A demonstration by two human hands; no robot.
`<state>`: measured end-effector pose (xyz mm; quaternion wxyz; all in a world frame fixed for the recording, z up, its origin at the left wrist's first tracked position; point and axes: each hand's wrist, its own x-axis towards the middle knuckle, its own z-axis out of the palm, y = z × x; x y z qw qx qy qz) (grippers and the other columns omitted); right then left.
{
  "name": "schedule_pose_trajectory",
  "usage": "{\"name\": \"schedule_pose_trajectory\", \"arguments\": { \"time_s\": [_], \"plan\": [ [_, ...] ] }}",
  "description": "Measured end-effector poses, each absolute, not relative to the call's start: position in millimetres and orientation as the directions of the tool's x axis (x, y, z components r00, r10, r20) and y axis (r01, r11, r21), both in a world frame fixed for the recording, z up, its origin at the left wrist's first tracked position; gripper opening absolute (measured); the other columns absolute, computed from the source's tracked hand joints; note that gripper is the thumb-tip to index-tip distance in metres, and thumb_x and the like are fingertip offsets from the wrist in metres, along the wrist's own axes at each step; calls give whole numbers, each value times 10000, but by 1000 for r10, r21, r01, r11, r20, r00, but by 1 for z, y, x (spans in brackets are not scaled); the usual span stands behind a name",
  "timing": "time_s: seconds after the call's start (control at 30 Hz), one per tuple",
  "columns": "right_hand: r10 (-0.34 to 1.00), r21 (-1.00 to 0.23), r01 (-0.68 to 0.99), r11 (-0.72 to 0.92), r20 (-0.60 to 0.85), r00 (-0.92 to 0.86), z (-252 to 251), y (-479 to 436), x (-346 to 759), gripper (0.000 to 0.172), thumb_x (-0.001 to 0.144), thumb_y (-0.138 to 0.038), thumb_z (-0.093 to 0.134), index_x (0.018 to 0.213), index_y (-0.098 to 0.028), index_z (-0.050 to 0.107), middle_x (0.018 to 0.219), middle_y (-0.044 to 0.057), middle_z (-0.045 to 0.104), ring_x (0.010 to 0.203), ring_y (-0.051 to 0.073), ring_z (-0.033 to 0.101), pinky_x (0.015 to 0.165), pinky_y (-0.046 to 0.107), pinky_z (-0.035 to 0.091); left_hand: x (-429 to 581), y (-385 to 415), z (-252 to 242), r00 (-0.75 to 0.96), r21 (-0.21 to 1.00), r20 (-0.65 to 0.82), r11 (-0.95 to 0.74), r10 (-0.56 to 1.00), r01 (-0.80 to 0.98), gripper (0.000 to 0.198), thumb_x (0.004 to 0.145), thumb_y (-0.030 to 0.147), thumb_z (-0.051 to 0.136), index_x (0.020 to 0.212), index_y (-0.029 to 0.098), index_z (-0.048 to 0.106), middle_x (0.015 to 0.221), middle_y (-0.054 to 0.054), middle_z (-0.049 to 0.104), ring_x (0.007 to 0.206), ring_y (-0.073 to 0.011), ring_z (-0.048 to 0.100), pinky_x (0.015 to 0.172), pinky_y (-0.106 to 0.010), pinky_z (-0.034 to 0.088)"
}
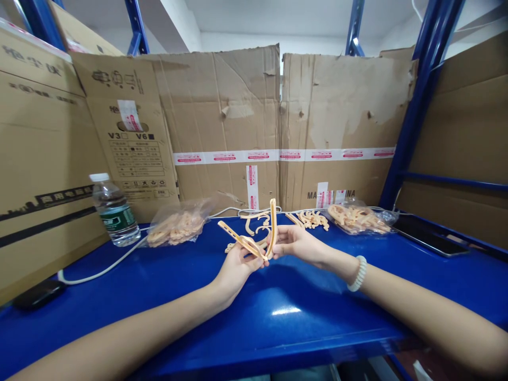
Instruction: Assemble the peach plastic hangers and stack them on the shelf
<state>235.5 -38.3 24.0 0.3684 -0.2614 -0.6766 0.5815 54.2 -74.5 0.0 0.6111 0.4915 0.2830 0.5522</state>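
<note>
My left hand [234,270] is closed around a slotted peach plastic piece [228,233] that looks like a hanger arm. It slants up to the left. In the fingers of my right hand [297,246] is a second, grooved peach hanger arm [273,222], held nearly upright. The lower ends of the two arms meet between my fingertips in a V shape; whether they are joined, I cannot tell. Just behind my hands, loose peach plastic pieces [250,226] lie on the blue shelf surface [317,317], some curved like hooks. A small pile of curved pieces [313,218] lies beyond my right hand.
Clear bags of peach parts lie at left [178,225] and right [359,218]. A water bottle [115,211], a black object [39,293], a white cable [99,272] and a dark phone-like slab [431,238] sit around them. Cardboard [222,127] walls the back; blue posts [416,100] stand at the sides.
</note>
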Motion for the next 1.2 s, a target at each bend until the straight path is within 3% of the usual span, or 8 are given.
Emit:
{"name": "schedule_pose_trajectory", "arguments": {
  "time_s": [0.2,0.5,0.8,0.93,1.07,1.2],
  "plan": [
    [773,-968,-64,241,232,-590,26,-38,235,316,655,-293,819,844,-136,620,817,47,724,722,144,680,704,284,545,55,-75,0,216,915,201,-105,955,-390,437,524,195,887,743,162,509,834,-43,732,679,-148,680,686,-268,537],
    [814,-961,-55,270,258,-521,28,-45,235,329,631,-264,826,864,-137,632,780,31,721,715,155,691,712,299,563,54,-78,4,158,919,201,-130,967,-374,476,521,256,907,803,148,538,852,-66,739,737,-187,715,735,-297,573],
    [861,-960,-46,277,270,-431,28,-51,228,276,623,-201,787,842,-146,630,792,28,724,703,159,690,684,291,565,50,-73,4,121,937,199,-153,973,-314,534,535,285,901,855,167,489,773,-31,736,687,-164,719,708,-265,586],
    [870,-971,-38,237,230,-436,31,-51,228,269,604,-217,805,786,-145,621,797,45,726,704,161,694,650,277,576,48,-71,12,136,946,222,-180,966,-269,492,551,261,894,845,156,513,723,-25,728,648,-156,714,656,-233,582],
    [893,-978,-74,194,207,-401,39,-40,240,329,570,-242,849,750,-157,587,713,1,691,651,131,678,636,251,576,37,-61,25,146,952,230,-192,962,-240,398,595,223,867,818,147,547,716,-20,716,615,-144,703,608,-216,582],
    [894,-956,-49,291,290,-343,53,-22,267,346,574,-300,855,764,-157,604,654,-11,670,607,110,649,613,230,551,14,-40,42,108,954,228,-199,968,-224,285,651,160,818,785,147,566,743,-25,713,672,-117,702,676,-180,576]
  ]
}}
